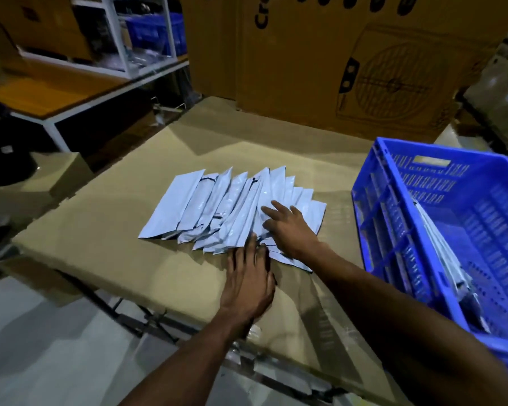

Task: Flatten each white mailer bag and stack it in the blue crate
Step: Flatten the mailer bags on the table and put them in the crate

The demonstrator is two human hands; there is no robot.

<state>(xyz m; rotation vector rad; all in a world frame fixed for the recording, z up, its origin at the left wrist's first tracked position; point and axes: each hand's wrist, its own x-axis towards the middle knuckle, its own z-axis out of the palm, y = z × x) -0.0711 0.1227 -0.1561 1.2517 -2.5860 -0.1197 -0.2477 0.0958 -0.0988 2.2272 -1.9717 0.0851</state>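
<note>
Several white mailer bags [217,206] lie fanned out and overlapping on a cardboard-covered table [129,259]. My right hand [288,230] rests flat on the right end of the fan, fingers spread and straight. My left hand [248,276] lies palm down at the near edge of the fan, its fingertips touching the bags' lower ends. The blue crate [393,230] stands at the right on the table, with a few white mailer bags [443,253] leaning against its left wall inside.
Large brown cardboard boxes [335,68] rise behind the table. A white-framed shelf with a second blue crate [156,33] stands at the back left. A smaller box [62,177] and a dark round object [3,142] sit to the left.
</note>
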